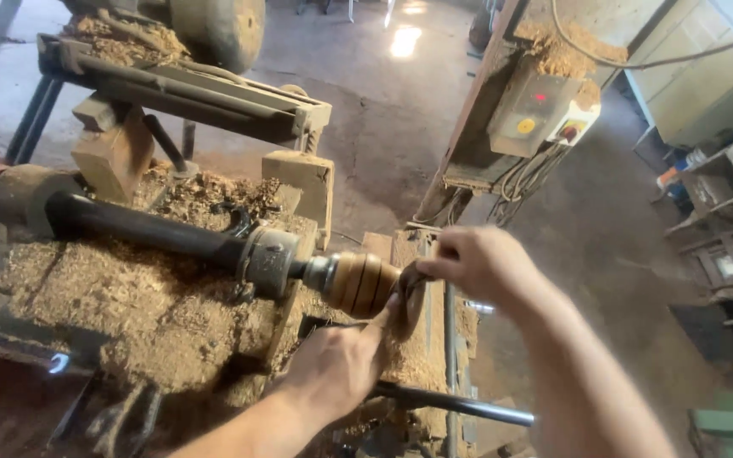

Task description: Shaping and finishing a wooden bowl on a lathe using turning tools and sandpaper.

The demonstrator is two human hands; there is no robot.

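Note:
A rounded, grooved wooden workpiece is mounted on the metal chuck of a lathe, at the end of a dark spindle shaft. My right hand pinches a dark strip, seemingly abrasive cloth or paper, against the right end of the workpiece. My left hand reaches up from below and its fingers hold the lower end of the same strip. The strip curves around the end of the wood between both hands.
Thick sawdust covers the lathe bed. A metal bar lies below my left hand. A control box with coloured buttons hangs on a post at the upper right. Shelves stand at the far right.

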